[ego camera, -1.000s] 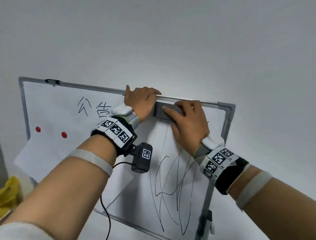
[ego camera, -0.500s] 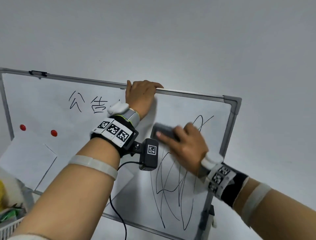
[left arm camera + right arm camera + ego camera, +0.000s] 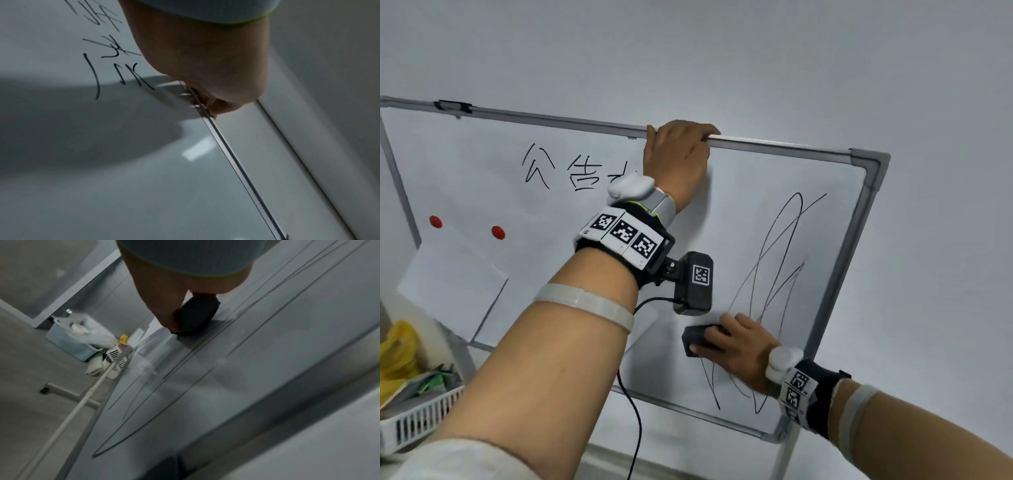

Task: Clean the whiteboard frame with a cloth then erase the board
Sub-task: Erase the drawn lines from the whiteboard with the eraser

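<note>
I have my left hand [image 3: 678, 154] hooked over the top frame [image 3: 774, 144] of the whiteboard [image 3: 739, 192], fingers curled round the rail. My right hand [image 3: 736, 346] grips the dark eraser [image 3: 697, 337], thumb and fingers wrapped on it, pressing it flat against the whiteboard low down, at the left edge of the black scribble [image 3: 774, 274], well below my left hand.

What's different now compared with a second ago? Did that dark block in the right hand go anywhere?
The right hand slid the eraser from just under the top frame down the whiteboard to its lower part, gripping it throughout. The scribbles it passed over still show. The left hand kept its grip on the top frame; writing and magnets are unchanged.
</note>
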